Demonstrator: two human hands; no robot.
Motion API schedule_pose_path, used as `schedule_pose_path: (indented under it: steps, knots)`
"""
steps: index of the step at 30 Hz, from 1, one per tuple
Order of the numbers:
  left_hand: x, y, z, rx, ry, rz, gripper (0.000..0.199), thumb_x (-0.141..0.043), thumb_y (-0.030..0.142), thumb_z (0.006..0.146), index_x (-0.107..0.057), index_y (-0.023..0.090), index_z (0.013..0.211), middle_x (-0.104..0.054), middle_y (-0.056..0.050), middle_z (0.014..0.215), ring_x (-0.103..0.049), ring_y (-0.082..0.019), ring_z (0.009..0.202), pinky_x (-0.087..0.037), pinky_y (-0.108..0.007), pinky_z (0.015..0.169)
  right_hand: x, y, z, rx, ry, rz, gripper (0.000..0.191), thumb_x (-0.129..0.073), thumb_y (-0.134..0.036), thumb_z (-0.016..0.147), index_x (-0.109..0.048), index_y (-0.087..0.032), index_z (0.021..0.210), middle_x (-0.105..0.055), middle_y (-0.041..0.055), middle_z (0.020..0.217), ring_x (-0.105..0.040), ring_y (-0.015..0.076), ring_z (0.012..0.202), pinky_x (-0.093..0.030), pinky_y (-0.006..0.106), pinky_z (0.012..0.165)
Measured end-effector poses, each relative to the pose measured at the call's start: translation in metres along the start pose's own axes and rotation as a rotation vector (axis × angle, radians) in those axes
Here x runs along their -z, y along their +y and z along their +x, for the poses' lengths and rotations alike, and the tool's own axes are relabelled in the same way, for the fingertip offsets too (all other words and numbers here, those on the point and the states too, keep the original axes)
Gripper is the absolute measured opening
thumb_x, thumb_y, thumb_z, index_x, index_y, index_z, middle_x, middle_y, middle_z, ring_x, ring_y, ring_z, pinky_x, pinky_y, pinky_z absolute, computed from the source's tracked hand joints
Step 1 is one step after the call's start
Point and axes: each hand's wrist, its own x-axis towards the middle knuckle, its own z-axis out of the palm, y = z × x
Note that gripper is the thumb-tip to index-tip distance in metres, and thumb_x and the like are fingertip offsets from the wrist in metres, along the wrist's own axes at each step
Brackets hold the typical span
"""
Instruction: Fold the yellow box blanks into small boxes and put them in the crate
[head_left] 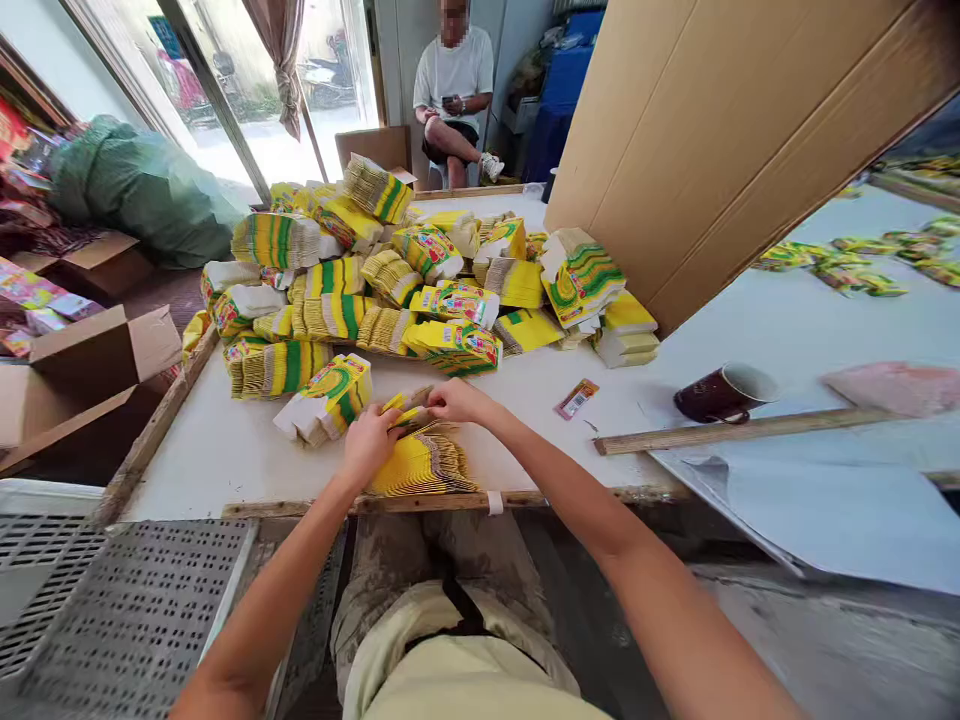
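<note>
My left hand and my right hand grip a small yellow printed carton from its two ends, with the fingers of both closed on it. Just beneath it, at the table's front edge, lies a fanned stack of flat yellow cartons. Beside my left hand rests a bundle of yellow, green and white cartons. Behind my hands a large heap of similar carton bundles covers the back of the table. My fingers hide part of the held carton.
A small packet lies to the right on the white table. Farther right are a dark mug, a wooden strip and a tall cardboard panel. Plastic crates stand at left. A person sits beyond the table.
</note>
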Motion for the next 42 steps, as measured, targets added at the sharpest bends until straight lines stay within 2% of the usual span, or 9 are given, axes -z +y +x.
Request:
schedule_pose_path:
  steps: [5,10,15,21,24,28,34,39,42]
  knots:
    - [0.001,0.0,0.003,0.009,-0.009,0.01,0.032,-0.057,0.034,0.091,-0.066,0.024,0.119,-0.062,-0.009,0.112,-0.062,-0.027,0.105,-0.047,-0.033,0.08,0.0,-0.009,0.012,-0.049,0.022,-0.009,0.016,-0.062,-0.026,0.085,-0.074,-0.015,0.086,-0.075,0.0112,0.092,-0.066,0.0233,0.092,-0.043,0.028,0.074]
    - [0.0,0.002,0.003,0.028,0.015,0.008,0.029,-0.053,0.033,0.093,-0.065,0.024,0.118,-0.062,-0.008,0.112,-0.061,-0.026,0.107,-0.046,-0.032,0.08,-0.01,-0.02,0.02,-0.186,0.049,0.074,0.028,-0.06,-0.037,0.095,-0.064,-0.015,0.111,-0.066,0.0079,0.113,-0.065,0.0203,0.1,-0.053,0.041,0.088]
    - [-0.003,0.002,0.003,0.033,0.032,0.002,0.029,-0.052,0.03,0.093,-0.064,0.024,0.118,-0.061,-0.008,0.112,-0.061,-0.024,0.105,-0.046,-0.032,0.08,-0.028,-0.024,0.022,-0.308,0.083,0.247,0.029,-0.059,-0.036,0.095,-0.062,-0.016,0.116,-0.065,0.0076,0.116,-0.065,0.0205,0.099,-0.056,0.04,0.085]
    - [-0.005,0.003,0.003,0.02,0.029,-0.02,0.027,-0.055,0.026,0.091,-0.065,0.025,0.116,-0.062,-0.008,0.114,-0.06,-0.024,0.109,-0.046,-0.033,0.083,-0.049,-0.03,0.018,-0.346,0.073,0.459,0.029,-0.059,-0.035,0.096,-0.062,-0.015,0.116,-0.066,0.0067,0.112,-0.066,0.0183,0.092,-0.058,0.037,0.079]
    - [-0.005,0.004,0.005,0.033,0.033,-0.024,0.028,-0.054,0.027,0.092,-0.064,0.023,0.117,-0.061,-0.009,0.116,-0.06,-0.025,0.108,-0.046,-0.034,0.083,-0.045,-0.031,0.021,-0.334,0.044,0.477,0.031,-0.06,-0.035,0.095,-0.061,-0.015,0.118,-0.064,0.0074,0.116,-0.065,0.0201,0.097,-0.057,0.039,0.082]
    - [-0.004,0.003,0.007,0.068,0.038,-0.026,0.031,-0.056,0.037,0.091,-0.064,0.021,0.116,-0.061,-0.01,0.116,-0.061,-0.027,0.108,-0.048,-0.035,0.083,-0.027,-0.022,0.024,-0.29,-0.007,0.438,0.033,-0.061,-0.036,0.094,-0.061,-0.015,0.12,-0.063,0.0073,0.12,-0.064,0.0225,0.101,-0.057,0.04,0.084]
    - [-0.001,0.0,0.008,0.084,0.024,-0.026,0.053,-0.064,0.059,0.081,-0.061,0.022,0.12,-0.06,-0.01,0.119,-0.06,-0.029,0.111,-0.048,-0.035,0.084,-0.009,-0.011,0.03,-0.269,0.016,0.373,0.031,-0.061,-0.035,0.094,-0.061,-0.017,0.119,-0.062,0.0077,0.122,-0.063,0.0229,0.104,-0.055,0.042,0.088]
    - [-0.001,0.001,0.007,0.091,0.033,-0.005,0.067,-0.068,0.063,0.075,-0.057,0.019,0.125,-0.057,-0.014,0.122,-0.058,-0.032,0.114,-0.048,-0.038,0.086,-0.017,-0.026,0.041,-0.354,0.105,0.439,0.03,-0.06,-0.035,0.095,-0.061,-0.017,0.119,-0.062,0.0083,0.123,-0.063,0.0225,0.107,-0.054,0.043,0.09]
    - [-0.003,0.003,0.005,0.103,0.056,-0.003,0.057,-0.062,0.057,0.082,-0.057,0.018,0.124,-0.057,-0.014,0.122,-0.057,-0.031,0.114,-0.047,-0.038,0.085,-0.031,-0.037,0.044,-0.435,0.16,0.556,0.032,-0.06,-0.035,0.095,-0.06,-0.017,0.121,-0.062,0.0088,0.123,-0.063,0.0225,0.106,-0.054,0.044,0.09]
